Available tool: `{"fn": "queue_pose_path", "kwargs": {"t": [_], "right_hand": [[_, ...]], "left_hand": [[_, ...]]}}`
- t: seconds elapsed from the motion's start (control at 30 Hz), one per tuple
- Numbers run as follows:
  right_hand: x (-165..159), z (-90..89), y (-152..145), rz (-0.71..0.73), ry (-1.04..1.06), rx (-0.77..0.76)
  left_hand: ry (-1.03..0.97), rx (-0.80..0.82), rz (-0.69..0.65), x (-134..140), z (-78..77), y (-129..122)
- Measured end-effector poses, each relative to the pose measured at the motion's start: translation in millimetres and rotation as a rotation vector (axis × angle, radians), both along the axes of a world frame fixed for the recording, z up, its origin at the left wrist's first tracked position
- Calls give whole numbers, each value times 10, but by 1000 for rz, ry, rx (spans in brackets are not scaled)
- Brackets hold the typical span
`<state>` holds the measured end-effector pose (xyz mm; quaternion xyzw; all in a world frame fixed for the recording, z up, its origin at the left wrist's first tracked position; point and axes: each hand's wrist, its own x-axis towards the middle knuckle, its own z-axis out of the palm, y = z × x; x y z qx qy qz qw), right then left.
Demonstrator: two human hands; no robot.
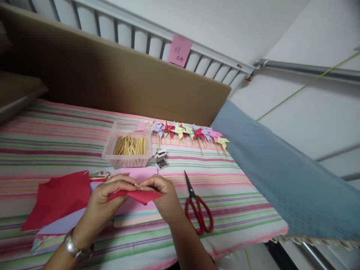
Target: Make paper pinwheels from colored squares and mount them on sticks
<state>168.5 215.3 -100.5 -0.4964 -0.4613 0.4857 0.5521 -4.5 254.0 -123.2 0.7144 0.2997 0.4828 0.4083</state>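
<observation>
Between my two hands is a piece of red paper (144, 196), partly folded, with the tip of a short wooden stick (138, 185) showing at its upper edge. My left hand (112, 191), a watch on its wrist, grips the paper's left side. The fingers of my right hand (161, 187) pinch its right side near the stick. How paper and stick are joined is hidden by my fingers. Under my hands lies a stack of pink paper (137, 172). Red scissors (198, 210) rest on the striped cloth just right of my right hand.
A clear plastic box (128, 162) of wooden sticks stands beyond my hands, with a small box of metal pins (162, 163) beside it. Several paper pinwheels (178, 130) lie at the back. Cut red sheets (64, 195) are at left. A cardboard panel (126, 78) borders the far side.
</observation>
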Motion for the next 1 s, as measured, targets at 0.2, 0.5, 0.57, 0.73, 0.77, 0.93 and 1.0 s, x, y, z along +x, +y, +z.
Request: {"fn": "queue_pose_path", "kwargs": {"t": [0.2,0.5,0.57,0.73,0.77,0.93,1.0], "right_hand": [[-2,26,-3,-1,-19,14],[-13,68,-20,-19,-75,37],[-21,86,-25,-24,-91,49],[-37,67,-31,-97,-208,99],[-40,56,-30,-109,-223,112],[-64,10,-26,-136,-209,175],[-71,1,-24,-143,-205,184]], "left_hand": [[-4,-14,-11,3,-3,-9],[-39,-106,5,30,57,-23],[-51,-161,6,42,64,-24],[-115,-245,17,69,56,-43],[-131,-258,26,74,49,-49],[-183,-283,43,97,4,-60],[-190,-285,36,101,-8,-55]]}}
